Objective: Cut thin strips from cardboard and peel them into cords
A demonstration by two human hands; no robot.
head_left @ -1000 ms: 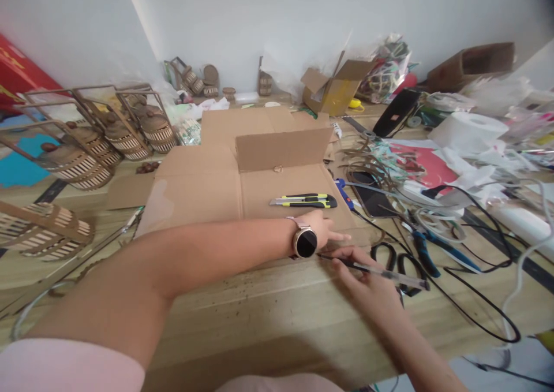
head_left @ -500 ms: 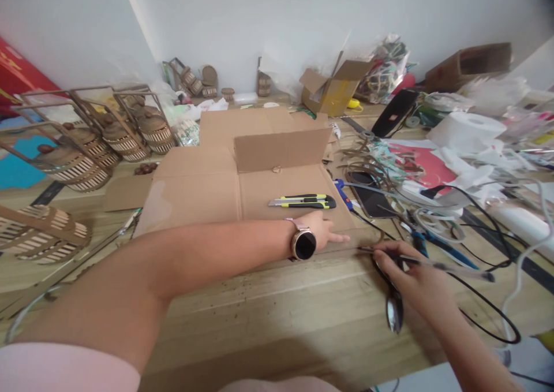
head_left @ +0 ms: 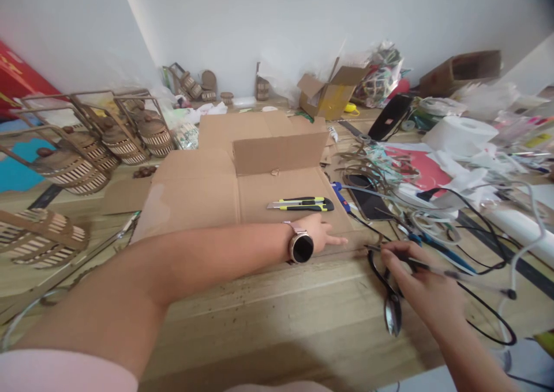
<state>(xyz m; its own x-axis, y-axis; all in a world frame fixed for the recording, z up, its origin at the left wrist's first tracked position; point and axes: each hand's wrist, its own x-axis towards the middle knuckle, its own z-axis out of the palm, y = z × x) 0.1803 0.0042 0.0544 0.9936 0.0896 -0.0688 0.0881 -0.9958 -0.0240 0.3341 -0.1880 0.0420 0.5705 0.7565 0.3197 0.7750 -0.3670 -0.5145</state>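
Working over a wooden table (head_left: 259, 334) and, upon it, a broad opened-out sheet of brown cardboard (head_left: 194, 201) with an upright flap (head_left: 281, 152). Resting the left hand (head_left: 318, 231) at the sheet's near right edge, with two fingers visibly extended and apart and others hidden, and holding the right hand (head_left: 435, 291) farther right, partly hiding the handles of black scissors (head_left: 393, 314) lying on the table. Facing a black-and-yellow cutter (head_left: 300, 204) flat on the cardboard just beyond the left hand, and clamping right thumb and fingers on a slim pen (head_left: 452, 275) aimed leftward, too blurred at the tip to tell about contact.
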